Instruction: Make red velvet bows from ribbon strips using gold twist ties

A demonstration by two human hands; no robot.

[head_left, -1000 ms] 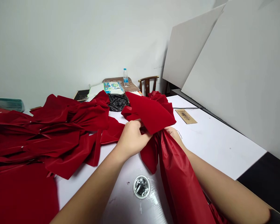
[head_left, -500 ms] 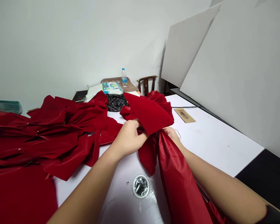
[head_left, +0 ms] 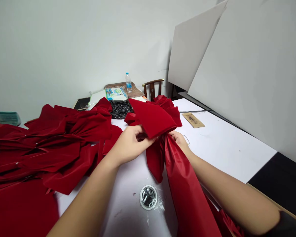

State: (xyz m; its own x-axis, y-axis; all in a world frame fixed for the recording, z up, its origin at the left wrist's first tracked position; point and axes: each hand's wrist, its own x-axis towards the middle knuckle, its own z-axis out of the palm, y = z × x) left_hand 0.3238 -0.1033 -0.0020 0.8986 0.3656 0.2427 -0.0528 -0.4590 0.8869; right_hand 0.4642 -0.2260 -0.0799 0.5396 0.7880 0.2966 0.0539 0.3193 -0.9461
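A red velvet bow (head_left: 156,119) is held up between my two hands over the white table. My left hand (head_left: 132,143) grips its left loop from below, thumb across the front and the other fingers partly hidden behind the fabric. At the bow's gathered middle, my right hand (head_left: 179,141) is closed, its fingertips mostly covered by cloth. From that point a shiny red fabric strip (head_left: 185,184) runs down toward me past my right forearm. A velvet tail (head_left: 155,161) hangs below the bow. Several similar red bows (head_left: 61,131) lie heaped at the left.
A round metal-rimmed hole (head_left: 148,197) with clear plastic is set in the white table (head_left: 217,141). Behind the bow are a black plastic bag (head_left: 120,109), a water bottle (head_left: 128,83) and a wooden chair (head_left: 153,89). A cardboard piece (head_left: 193,120) lies right, beside leaning white panels (head_left: 249,72).
The view has shifted slightly. Both hands keep their hold, and the front flap of the bow has tipped a little, its lower right corner drawn left.
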